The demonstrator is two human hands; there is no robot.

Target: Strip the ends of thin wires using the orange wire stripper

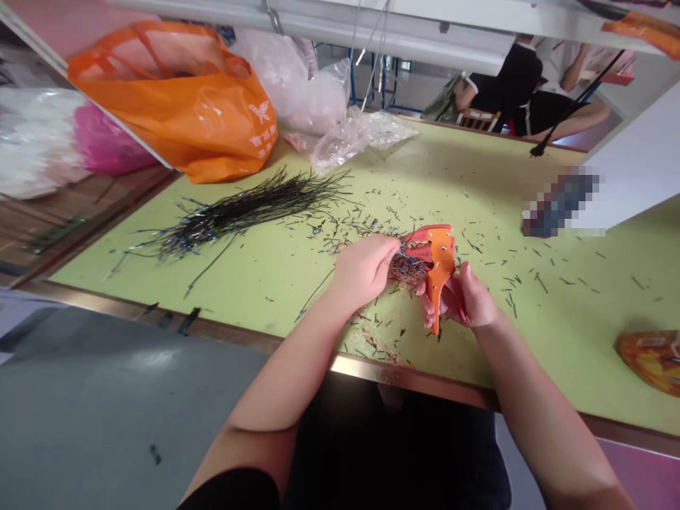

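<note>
My right hand (467, 294) is wrapped around the handles of an orange and red wire stripper (440, 258). Its jaws point left, toward my left hand (366, 269). The fingers of my left hand are pinched on a thin dark wire at the jaws; its tip is too small to make out. Below the jaws lies a tangled heap of stripped copper strands and dark bits (406, 273). To the left, a long bundle of black wires (239, 212) with blue ends spreads across the green tabletop (276, 297).
Short black offcuts (513, 283) are scattered over the table. An orange bag (212, 106) and clear plastic bags (361, 138) stand at the back left. A white panel (637, 149) rises at right, and an orange-yellow package (651, 360) sits near the right edge. Other people sit beyond.
</note>
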